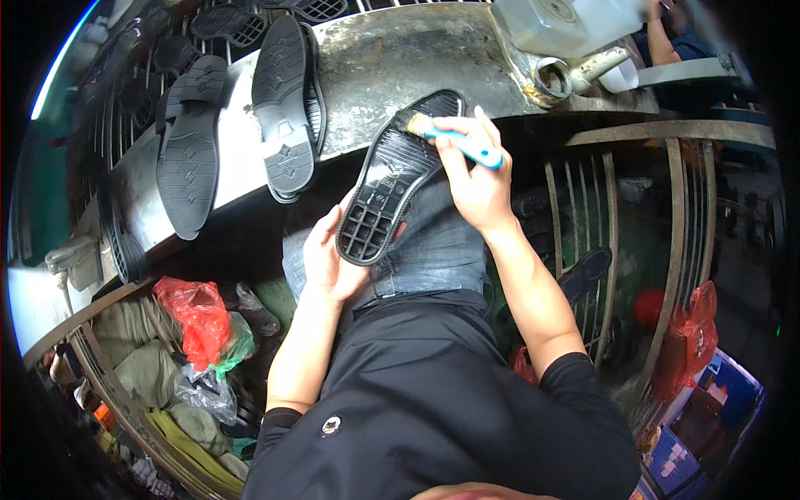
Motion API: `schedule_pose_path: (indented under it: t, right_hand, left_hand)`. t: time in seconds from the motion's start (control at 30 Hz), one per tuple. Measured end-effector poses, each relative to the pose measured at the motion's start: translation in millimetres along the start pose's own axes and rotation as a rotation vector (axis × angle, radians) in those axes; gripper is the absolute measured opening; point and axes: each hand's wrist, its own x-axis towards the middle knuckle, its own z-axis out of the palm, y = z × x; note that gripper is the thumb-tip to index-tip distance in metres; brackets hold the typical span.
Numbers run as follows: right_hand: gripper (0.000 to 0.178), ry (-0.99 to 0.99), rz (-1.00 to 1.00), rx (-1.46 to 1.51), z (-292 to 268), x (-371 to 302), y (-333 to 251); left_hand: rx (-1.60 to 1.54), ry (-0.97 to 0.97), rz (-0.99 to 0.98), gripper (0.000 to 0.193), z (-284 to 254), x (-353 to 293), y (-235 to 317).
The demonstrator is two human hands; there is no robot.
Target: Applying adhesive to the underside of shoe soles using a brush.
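Left hand [332,260] gripping black sole [392,179], right hand [472,177] holding blue-handled brush [457,139]

Not much packaging to be seen here, honestly. A translucent whitish plastic jug [575,21] is parked at the top, on the far edge of the metal bench [392,50]. Blue cardboard boxes [708,417] with white and reddish patches are stacked in the lower right corner, just beside a red plastic bag [687,346] hung on the metal rack. Another red plastic bag [198,317] is bunched up at lower left, with a green bag [237,342] and a clear bag [204,390] tucked against it. No screens or signs can be made out.
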Motion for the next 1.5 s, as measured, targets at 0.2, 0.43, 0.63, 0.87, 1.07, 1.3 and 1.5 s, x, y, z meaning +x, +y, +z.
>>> schedule_pose_path:
  t: [0.2, 0.43, 0.63, 0.87, 1.07, 1.3, 1.5]
  right_hand:
    - [0.011, 0.142, 0.104, -0.131, -36, 5, 34]
    - [0.005, 0.265, 0.013, -0.12, -75, -11, 32]
    - [0.016, 0.346, 0.02, -0.448, -105, 27, 58]
    - [0.018, 0.196, 0.332, 0.407, -14, 2, 17]
    - [0.026, 0.052, -0.197, 0.048, 33, -53, -30]
    - [0.017, -0.31, -0.127, 0.337, 4, -55, -75]
    - [0.02, -0.304, 0.292, 0.145, -41, 15, -26]
  left_hand:
    - [0.073, -0.075, 0.03, 0.072, 22, -5, 3]
    - [0.507, -0.181, 0.045, 0.085, 26, -2, 1]
    - [0.308, 0.005, 0.146, 0.074, 32, 5, -2]
    - [0.129, 0.166, 0.083, 0.08, 16, 12, -9]
    - [-0.07, 0.116, 0.06, 0.082, 9, 6, -3]
    - [-0.182, 0.002, 0.011, 0.075, 12, 6, 3]
    - [0.184, 0.157, 0.145, 0.069, 33, 9, -2]
